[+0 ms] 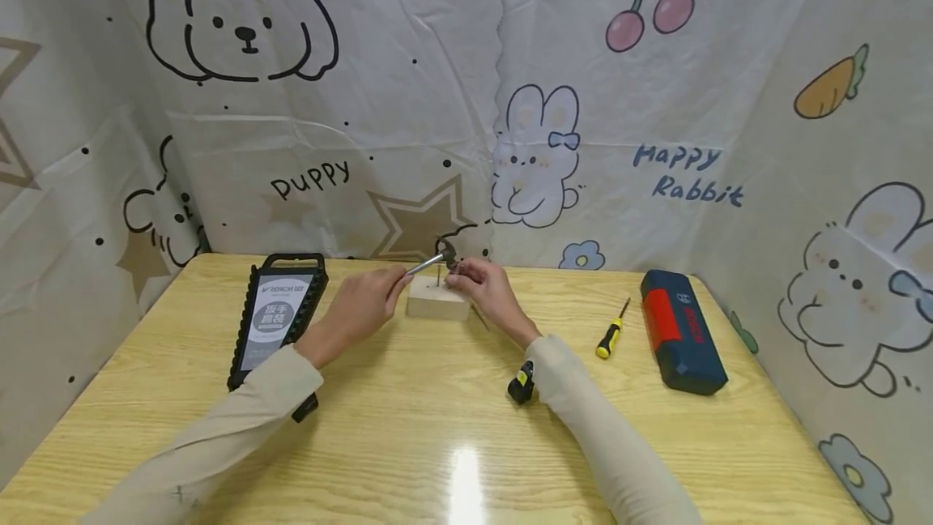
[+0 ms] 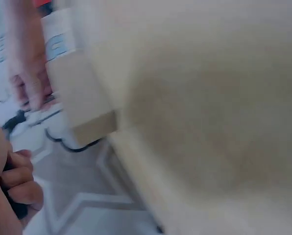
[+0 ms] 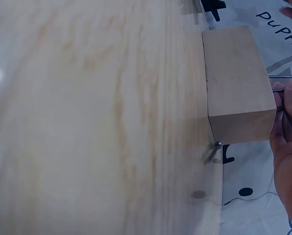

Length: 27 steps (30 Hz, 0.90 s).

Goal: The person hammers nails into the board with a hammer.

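Note:
A pale wooden block (image 1: 438,309) sits near the table's back edge. One nail (image 3: 283,76) stands upright from its top. Beside it my right hand (image 1: 490,288) pinches a second nail (image 3: 279,90) between thumb and fingers, right at the block's top. My left hand (image 1: 359,308) grips the handle of a hammer (image 1: 425,265); its curled fingers (image 2: 23,188) show round the dark grip in the left wrist view. The hammer's head (image 1: 447,250) is over the block, close to the right fingertips. Another nail (image 3: 213,151) lies on the table by the block.
A black wrench set case (image 1: 279,318) lies on the left, partly behind the left forearm. Near the right sleeve is a black and yellow tape measure (image 1: 521,384). Farther right lie a yellow and black screwdriver (image 1: 613,332) and a blue and red Bosch case (image 1: 681,332). Printed cloth hangs behind.

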{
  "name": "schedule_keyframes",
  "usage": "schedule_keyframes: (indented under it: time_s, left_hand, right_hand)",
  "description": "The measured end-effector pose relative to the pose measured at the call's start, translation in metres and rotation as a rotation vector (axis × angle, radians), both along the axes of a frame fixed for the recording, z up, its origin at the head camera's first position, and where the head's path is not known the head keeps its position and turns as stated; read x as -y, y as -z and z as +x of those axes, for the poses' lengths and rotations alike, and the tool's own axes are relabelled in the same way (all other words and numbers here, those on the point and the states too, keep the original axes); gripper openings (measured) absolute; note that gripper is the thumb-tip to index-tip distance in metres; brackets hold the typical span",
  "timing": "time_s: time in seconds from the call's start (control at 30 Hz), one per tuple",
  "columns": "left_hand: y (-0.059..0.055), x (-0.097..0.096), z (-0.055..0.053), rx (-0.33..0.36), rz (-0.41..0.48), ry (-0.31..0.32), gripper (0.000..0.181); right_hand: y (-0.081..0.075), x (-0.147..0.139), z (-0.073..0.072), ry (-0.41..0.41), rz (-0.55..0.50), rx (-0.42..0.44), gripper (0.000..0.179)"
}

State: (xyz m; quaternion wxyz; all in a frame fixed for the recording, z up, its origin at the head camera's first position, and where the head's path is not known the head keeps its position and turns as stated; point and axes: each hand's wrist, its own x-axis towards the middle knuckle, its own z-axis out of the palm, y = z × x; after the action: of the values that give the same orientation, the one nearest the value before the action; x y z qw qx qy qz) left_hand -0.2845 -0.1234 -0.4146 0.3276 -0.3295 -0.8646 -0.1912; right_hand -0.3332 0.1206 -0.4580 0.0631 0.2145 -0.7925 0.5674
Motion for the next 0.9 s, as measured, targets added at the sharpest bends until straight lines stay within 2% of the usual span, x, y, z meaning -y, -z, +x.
schedule_keyframes:
  time_s: [0.07,0.23,0.33,0.5,0.73,0.9]
  left_hand:
    - [0.002,0.002,0.0,0.003,-0.04,-0.004,0.013]
    - [-0.002,0.004,-0.002,-0.067,0.065,0.011,0.008]
    - [-0.004,0.002,-0.002,-0.091,0.08,0.024,0.006]
    - [-0.002,-0.002,0.0,-0.073,0.057,0.04,0.005]
    - [-0.011,-0.009,0.0,-0.031,0.13,0.046,0.005]
    - [-0.014,-0.009,-0.001,0.022,0.087,0.036,0.008]
  right_hand:
    - [-0.001,0.0,0.0,0.003,0.006,0.005,0.01]
    - [0.0,-0.002,0.002,0.002,0.017,-0.01,0.011]
    - [0.0,-0.001,0.002,-0.008,0.004,-0.023,0.012]
    - [-0.001,0.001,0.001,-0.007,-0.029,-0.014,0.011]
    - [-0.001,0.001,0.003,-0.005,-0.059,0.015,0.011]
    - [-0.004,-0.004,0.004,-0.028,-0.037,0.041,0.015]
